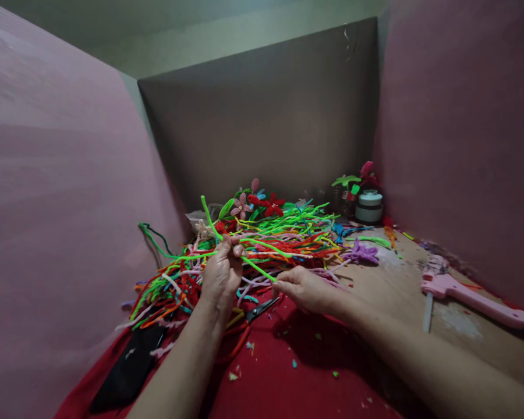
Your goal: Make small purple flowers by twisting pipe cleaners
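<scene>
My left hand (223, 270) pinches bright green pipe cleaners (211, 217) where they cross, their ends sticking out in several directions. Thumb and fingertips of my right hand (303, 288) are closed on the lower right end of one green stem, which runs straight between both hands. Behind them spreads a large pile of pipe cleaners (305, 241) in green, red, pink and orange. Below the hands, scissors (262, 309) with orange handles lie on the red cloth (297, 372), partly hidden by my left wrist.
A pink glue gun (475, 299) lies at the right on the brown tabletop (402, 291). A black phone (128, 366) rests at lower left. Finished pipe-cleaner flowers (273, 205) and a small lidded jar (369, 206) stand at the back. Pink panels (61, 203) enclose the sides.
</scene>
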A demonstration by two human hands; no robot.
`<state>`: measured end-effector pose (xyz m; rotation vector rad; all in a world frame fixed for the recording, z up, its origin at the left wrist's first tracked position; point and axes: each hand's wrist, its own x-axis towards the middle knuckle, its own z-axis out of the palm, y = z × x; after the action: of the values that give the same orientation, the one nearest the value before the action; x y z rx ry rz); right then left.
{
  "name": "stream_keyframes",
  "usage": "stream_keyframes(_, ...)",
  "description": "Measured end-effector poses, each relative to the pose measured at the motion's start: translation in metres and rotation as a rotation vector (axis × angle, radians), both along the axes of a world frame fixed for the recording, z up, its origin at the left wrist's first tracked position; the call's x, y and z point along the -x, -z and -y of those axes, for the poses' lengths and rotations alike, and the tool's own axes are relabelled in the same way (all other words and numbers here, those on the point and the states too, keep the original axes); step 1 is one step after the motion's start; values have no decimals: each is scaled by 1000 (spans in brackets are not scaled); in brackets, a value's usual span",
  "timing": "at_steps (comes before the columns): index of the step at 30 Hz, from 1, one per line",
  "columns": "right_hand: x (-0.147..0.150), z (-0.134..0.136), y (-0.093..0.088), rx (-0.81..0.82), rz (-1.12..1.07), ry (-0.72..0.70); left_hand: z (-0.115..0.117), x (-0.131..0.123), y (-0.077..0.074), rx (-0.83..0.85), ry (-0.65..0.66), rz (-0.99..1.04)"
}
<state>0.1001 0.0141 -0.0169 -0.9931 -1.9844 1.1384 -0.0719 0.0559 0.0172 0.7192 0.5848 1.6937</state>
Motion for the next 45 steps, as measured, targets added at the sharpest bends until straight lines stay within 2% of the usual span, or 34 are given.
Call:
stream_keyframes(3, 1, 1, 3, -19, 14, -30, -2, 1, 1, 17, -21, -5)
stream_keyframes(6, 2, 0, 7, 121, -55, -73, -4, 5, 0, 27, -61, -10)
stream_keyframes(8, 1, -2, 7, 178, -177, -54, -5, 8, -1, 44, -77, -16)
stream_keyframes(14, -12, -13, -1, 153, -601, 201, 3, 3, -5, 59, 4, -37)
stream_keyframes(17, -21, -18, -6, 150, -713, 254, 6, -4, -9, 22, 93, -67)
stream_keyframes(20, -30, -25, -8, 114, -816, 383, 4, -10, -15, 2, 160, -107)
stream_keyframes(22, -34, -29, -8, 153, -912, 481, 1, -13, -19, -39, 133, -70)
stream_keyframes(24, -37, -33, -5, 237, -975, 509, 0, -14, -22, -77, 61, 3)
stream_keyframes(27, -36, -34, -1, 296, -936, 459, -1, -14, -25, -73, 16, 55)
stream_keyframes(30, -32, -31, 3, 235, -803, 427, -5, -18, -31, -30, 32, 74)
stream_keyframes(35, -26, -27, 8, 163, -605, 423, -35, -39, -45, 8, 109, 84)
stream_keyframes(37, -25, -27, 10, 123, -534, 421, -51, -48, -45, 26, 167, -17)
stream_keyframes(40, -26, -28, 13, 60, -432, 437, -65, -52, -36, 252, 208, -389)
stream_keyframes(42, -26, -29, 15, 25, -359, 450, -65, -47, -29, 314, 215, -513)
stream_keyframes(45, -25, -30, 17, 12, -271, 450, -52, -30, -26, 296, 244, -580)
